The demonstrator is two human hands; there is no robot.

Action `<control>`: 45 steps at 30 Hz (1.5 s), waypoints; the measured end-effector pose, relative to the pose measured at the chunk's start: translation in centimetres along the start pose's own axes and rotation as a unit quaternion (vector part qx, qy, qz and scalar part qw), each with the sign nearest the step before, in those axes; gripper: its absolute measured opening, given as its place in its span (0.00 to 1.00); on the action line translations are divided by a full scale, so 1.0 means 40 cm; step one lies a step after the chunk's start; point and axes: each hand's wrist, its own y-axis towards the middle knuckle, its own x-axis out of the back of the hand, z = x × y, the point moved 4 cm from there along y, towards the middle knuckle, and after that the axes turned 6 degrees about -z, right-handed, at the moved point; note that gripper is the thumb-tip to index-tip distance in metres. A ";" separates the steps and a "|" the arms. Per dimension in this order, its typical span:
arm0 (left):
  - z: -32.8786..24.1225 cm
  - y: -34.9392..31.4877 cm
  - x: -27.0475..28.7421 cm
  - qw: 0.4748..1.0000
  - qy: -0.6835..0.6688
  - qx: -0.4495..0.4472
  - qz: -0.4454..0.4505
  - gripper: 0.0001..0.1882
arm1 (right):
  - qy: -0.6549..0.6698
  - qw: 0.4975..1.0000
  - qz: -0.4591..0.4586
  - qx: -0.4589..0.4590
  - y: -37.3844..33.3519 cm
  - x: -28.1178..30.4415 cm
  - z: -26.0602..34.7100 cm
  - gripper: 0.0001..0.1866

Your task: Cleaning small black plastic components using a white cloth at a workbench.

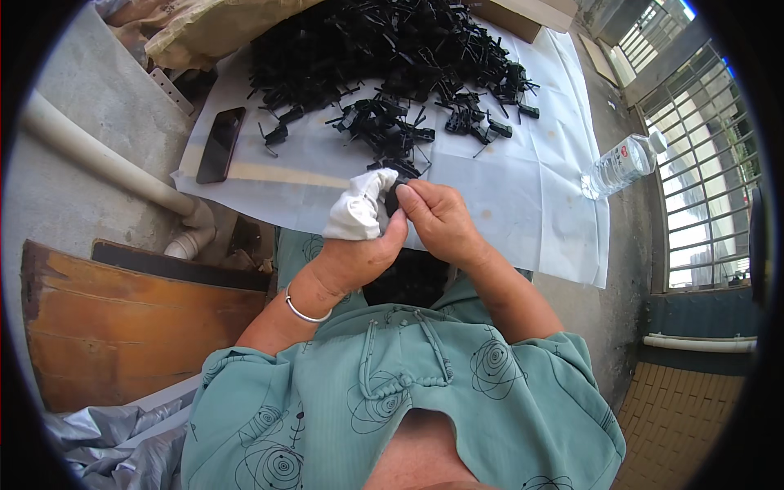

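Observation:
My left hand (364,260) has a white cloth (357,211) wrapped over its fingers and closes on a small black plastic part (393,200). From the other side, my right hand (441,214) pinches the same part between thumb and fingers. Both hands meet at the near edge of the table, above my lap. Much of the part is hidden by the fingers and the cloth, so its full shape does not show. Just beyond the hands, a big heap of black plastic parts (384,61) with thin prongs spreads over the white sheet (523,220).
A dark phone (221,145) lies at the table's left. A clear plastic bottle (619,167) stands at the right edge. At the back are brown wrapping (216,39) and a cardboard box (531,15). A pipe (106,155) and a wooden board (139,327) are on my left.

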 end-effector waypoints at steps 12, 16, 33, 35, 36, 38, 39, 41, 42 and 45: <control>0.018 0.023 0.012 0.950 -0.250 0.175 0.064 0.16 | -0.042 0.991 -0.005 0.125 -0.004 0.053 0.034 0.06; -0.008 0.014 0.008 0.919 -0.320 0.193 0.128 0.16 | 0.035 0.999 0.025 0.004 -0.003 0.038 0.022 0.06; -0.020 -0.016 0.005 0.994 0.022 -0.004 0.111 0.14 | -0.016 0.997 0.055 0.044 -0.032 -0.017 -0.007 0.11; -0.017 -0.020 0.001 0.986 0.034 0.047 0.159 0.16 | 0.019 0.997 0.080 0.000 -0.027 0.003 -0.017 0.11; -0.015 -0.015 0.005 0.986 0.036 0.047 0.158 0.16 | -0.055 0.995 0.084 0.002 -0.017 0.031 -0.008 0.11; -0.040 -0.008 0.021 0.964 0.162 -0.175 0.119 0.17 | -0.172 0.985 0.026 0.002 0.013 0.075 -0.001 0.08; -0.032 -0.006 0.024 0.964 0.160 -0.176 0.120 0.17 | -0.172 0.985 0.024 0.000 0.027 0.082 -0.015 0.08; -0.001 0.004 0.037 0.983 0.130 -0.113 0.058 0.16 | -0.246 0.959 -0.086 0.109 0.060 0.105 -0.047 0.07; 0.022 0.004 0.033 0.997 0.045 0.027 0.059 0.14 | -0.283 0.949 -0.068 0.122 0.072 0.100 -0.070 0.08; 0.011 0.013 0.017 0.993 -0.053 0.105 0.028 0.13 | -0.392 0.907 -0.015 0.155 0.066 0.078 -0.098 0.08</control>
